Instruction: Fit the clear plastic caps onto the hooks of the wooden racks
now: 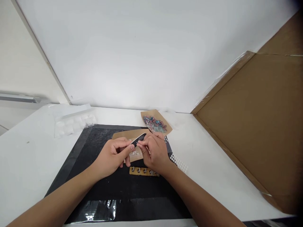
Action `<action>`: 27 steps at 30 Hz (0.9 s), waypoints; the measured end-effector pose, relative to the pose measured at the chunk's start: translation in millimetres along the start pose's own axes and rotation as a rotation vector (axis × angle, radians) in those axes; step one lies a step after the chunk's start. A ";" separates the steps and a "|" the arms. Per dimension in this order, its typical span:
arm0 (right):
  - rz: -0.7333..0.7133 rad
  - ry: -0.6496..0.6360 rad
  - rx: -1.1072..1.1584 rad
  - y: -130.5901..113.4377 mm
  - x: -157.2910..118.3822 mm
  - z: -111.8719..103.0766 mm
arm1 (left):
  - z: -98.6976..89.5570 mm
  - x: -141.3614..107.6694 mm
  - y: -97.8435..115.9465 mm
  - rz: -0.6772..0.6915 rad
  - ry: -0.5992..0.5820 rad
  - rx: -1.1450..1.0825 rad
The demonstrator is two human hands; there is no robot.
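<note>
Between my two hands is a small flat black piece with a pale edge (139, 138), tilted above the mat. My left hand (115, 153) pinches its lower left end between thumb and fingers. The fingertips of my right hand (153, 151) are pressed together at its right side; anything small between them is too tiny to make out. Behind and below the hands lies a brown paper tray (120, 135) with small clear pieces in it. Just nearer to me, a yellowish strip (139, 171) carries several small round metallic parts in a row, its right end close under my right wrist.
A black mat (106, 192) covers the middle of the white table (208, 176). At the back stands a brown tray (155, 114) of colourful small pieces. Clear plastic trays (71, 124) are at left, a sheet of white dots (180, 162) at right, beside a large cardboard panel (255, 119).
</note>
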State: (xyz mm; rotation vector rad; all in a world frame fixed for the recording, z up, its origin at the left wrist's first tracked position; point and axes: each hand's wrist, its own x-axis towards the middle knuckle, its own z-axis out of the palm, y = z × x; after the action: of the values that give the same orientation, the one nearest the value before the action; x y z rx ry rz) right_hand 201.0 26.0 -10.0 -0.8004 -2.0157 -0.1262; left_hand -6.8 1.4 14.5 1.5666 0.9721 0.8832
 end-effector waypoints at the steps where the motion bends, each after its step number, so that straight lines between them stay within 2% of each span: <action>1: 0.009 0.008 -0.028 0.2 0.1 0.0 | 0.0 0.2 -0.8 0.000 0.003 -0.002; 4: 0.076 0.059 -0.093 1.6 1.2 -0.1 | 0.4 0.4 -2.8 0.009 0.031 0.010; 9: 0.023 -0.029 -0.031 1.7 1.2 1.0 | 1.6 0.2 -3.8 0.001 0.054 0.068; 12: 0.069 0.035 -0.080 1.4 1.7 1.8 | 1.5 -0.1 -2.8 0.011 0.064 0.076; 17: 0.002 -0.005 -0.002 1.3 2.1 2.8 | 3.1 -0.2 -3.2 -0.030 0.075 -0.012; 21: 0.078 0.053 -0.076 2.5 3.4 3.5 | 5.5 0.2 -5.6 -0.075 0.093 -0.076; 25: 0.022 0.006 -0.043 3.6 4.1 3.3 | 7.6 0.3 -6.5 -0.100 0.089 -0.092; 27: 0.053 0.017 -0.076 3.8 4.7 2.3 | 8.3 0.0 -5.3 -0.090 0.101 -0.093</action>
State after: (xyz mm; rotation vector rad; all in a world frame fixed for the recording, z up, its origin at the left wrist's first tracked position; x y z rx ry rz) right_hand 199.9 32.1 -8.4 -0.8976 -1.9816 -0.1798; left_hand 0.0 -1.1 7.7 1.4002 1.0497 0.9386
